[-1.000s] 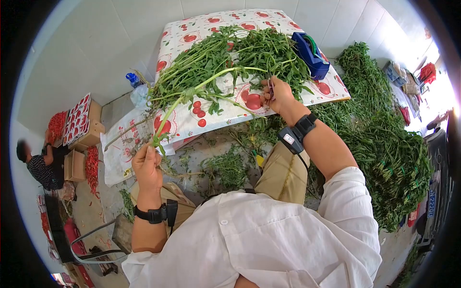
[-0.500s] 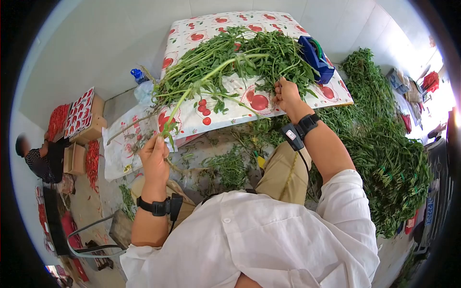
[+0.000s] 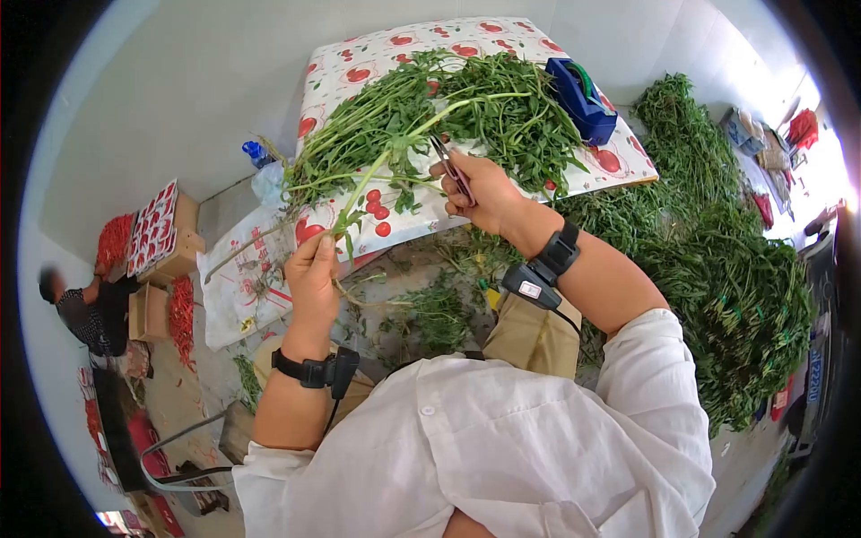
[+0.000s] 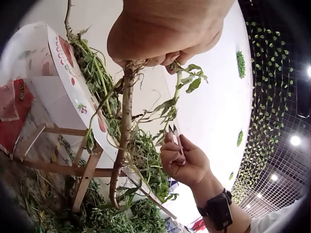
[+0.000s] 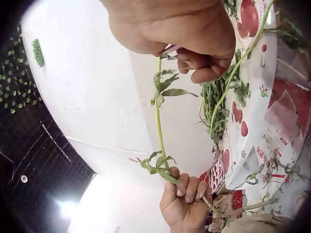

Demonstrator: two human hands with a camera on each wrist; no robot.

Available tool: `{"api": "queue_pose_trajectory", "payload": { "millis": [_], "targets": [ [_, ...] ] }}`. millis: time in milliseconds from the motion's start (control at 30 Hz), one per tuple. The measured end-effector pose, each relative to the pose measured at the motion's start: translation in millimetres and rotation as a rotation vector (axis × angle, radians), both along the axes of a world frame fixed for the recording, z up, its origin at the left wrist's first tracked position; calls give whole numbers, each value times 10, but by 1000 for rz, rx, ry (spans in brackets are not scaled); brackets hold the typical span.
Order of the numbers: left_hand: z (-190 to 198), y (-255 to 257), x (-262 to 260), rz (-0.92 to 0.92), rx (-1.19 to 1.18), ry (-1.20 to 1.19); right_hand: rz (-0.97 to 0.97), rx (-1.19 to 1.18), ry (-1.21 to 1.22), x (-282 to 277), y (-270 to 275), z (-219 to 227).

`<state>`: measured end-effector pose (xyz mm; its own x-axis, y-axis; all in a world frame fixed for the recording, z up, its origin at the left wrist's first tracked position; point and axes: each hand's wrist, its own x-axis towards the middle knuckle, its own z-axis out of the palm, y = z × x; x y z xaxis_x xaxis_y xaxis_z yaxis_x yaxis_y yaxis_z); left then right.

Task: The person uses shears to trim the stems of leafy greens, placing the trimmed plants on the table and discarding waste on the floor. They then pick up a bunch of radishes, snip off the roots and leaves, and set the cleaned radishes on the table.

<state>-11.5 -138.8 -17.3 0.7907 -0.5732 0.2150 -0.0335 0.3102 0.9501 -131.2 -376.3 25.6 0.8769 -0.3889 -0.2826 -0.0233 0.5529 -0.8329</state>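
My left hand (image 3: pixel 312 285) pinches a long green stem (image 3: pixel 366 182) near its lower end; the stem slants up and right over the table. In the left wrist view a brown root (image 4: pixel 125 111) hangs below that hand. Small scissors (image 3: pixel 456 172) are gripped in my right hand (image 3: pixel 489 193), their blades parted beside the stem. Behind both hands, a pile of leafy stalks (image 3: pixel 359 121) covers part of the table (image 3: pixel 354 73), which has a cloth with red fruit prints.
A blue tape dispenser (image 3: pixel 583 103) stands at the table's right end. Heaps of greens (image 3: pixel 726 305) lie on the floor to the right. Cut pieces (image 3: pixel 439 314) lie below the table edge. Another person (image 3: pixel 88 309) sits at far left beside boxes (image 3: pixel 170 238) and red peppers (image 3: pixel 182 318).
My right hand has moved left from the pile's right part to the stem, and the scissors now show parted. My left hand, still pinching the stem, has shifted right and up.
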Motion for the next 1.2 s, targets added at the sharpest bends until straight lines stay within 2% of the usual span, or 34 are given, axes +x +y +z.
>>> {"api": "queue_pose_trajectory", "payload": {
  "millis": [367, 467, 633, 700, 800, 900, 1067, 1167, 1200],
  "targets": [
    [190, -348, -19, -152, 181, -100, -76, 76, -72, 56, -369, 66],
    [275, -515, -8, -170, 227, -146, -73, 24, -66, 32, -551, 34],
    [371, -817, 5, -183, 235, -161, -258, -86, -17, 13, -732, -72],
    [324, -946, 57, -173, 234, -80, -331, -112, -30, -3, -801, -134],
    [343, -1112, 81, -186, 226, 18, -447, -95, -68, -88, -729, -98],
    [381, -1225, 66, -242, 200, 150, -344, -92, -109, -132, -537, -101],
    [393, -1406, -28, -438, 283, 51, -194, -9, -140, 58, -204, -29],
    [365, -1434, -48, -554, 258, 34, -288, 7, -194, 182, -182, -21],
    [353, -1419, -45, -542, 249, 54, -318, 22, -215, 217, -197, -17]
  ]
}}
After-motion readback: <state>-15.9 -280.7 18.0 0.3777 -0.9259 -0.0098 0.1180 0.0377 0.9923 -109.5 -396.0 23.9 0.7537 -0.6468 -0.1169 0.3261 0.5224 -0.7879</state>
